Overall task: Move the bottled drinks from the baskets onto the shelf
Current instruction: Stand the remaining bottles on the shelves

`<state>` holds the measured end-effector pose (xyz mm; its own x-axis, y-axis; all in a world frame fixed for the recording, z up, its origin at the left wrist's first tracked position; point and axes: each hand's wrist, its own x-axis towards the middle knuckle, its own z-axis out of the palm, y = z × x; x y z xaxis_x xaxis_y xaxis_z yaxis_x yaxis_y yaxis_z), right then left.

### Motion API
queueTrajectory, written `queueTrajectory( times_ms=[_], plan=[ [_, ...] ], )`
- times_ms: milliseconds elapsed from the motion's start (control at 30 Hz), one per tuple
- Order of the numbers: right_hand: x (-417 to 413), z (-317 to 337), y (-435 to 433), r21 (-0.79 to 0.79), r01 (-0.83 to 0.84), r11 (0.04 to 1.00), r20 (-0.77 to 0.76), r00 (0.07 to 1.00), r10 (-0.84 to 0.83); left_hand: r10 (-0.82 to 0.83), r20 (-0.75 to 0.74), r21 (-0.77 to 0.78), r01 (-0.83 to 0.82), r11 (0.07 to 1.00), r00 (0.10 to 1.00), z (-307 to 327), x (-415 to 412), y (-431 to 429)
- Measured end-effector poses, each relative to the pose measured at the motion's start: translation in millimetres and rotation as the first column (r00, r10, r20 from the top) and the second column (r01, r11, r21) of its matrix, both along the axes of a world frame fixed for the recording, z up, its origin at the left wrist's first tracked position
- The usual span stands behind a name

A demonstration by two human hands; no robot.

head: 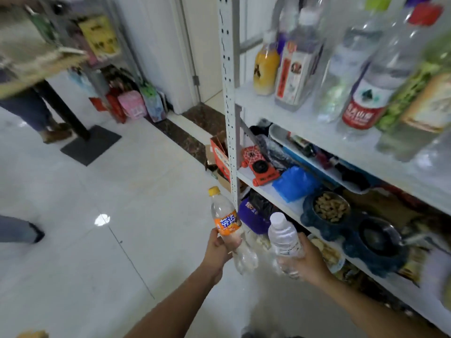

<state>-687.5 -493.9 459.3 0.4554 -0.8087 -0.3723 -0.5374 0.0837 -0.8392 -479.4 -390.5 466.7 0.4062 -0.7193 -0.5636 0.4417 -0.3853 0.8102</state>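
Our left hand (pixel 220 247) gripping a soda bottle (pixel 225 223), right hand (pixel 310 262) a water bottle (pixel 284 236), we should next raise both onto the shelf (pixel 305 125).

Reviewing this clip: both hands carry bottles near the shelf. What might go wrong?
The upper shelf is crowded with tall bottles, so sliding another in may topple one. The left hand holds the orange-labelled bottle and the right hand the water bottle, leaving no hand free to steady anything.
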Motion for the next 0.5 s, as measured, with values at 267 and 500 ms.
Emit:
queueTrajectory(
  times_ms=[267,500],
  plan=[
    [-82,125,21,-0.029,0.325,0.945,0.103,0.942,-0.320,-0.361,-0.155,-0.205,0.328,0.922,0.920,142,-30,-44],
    [-147,187,14,-0.141,0.507,0.850,0.184,0.857,-0.481,-0.589,0.020,-0.268,0.572,0.776,0.808,194,-102,-91]
  ],
)
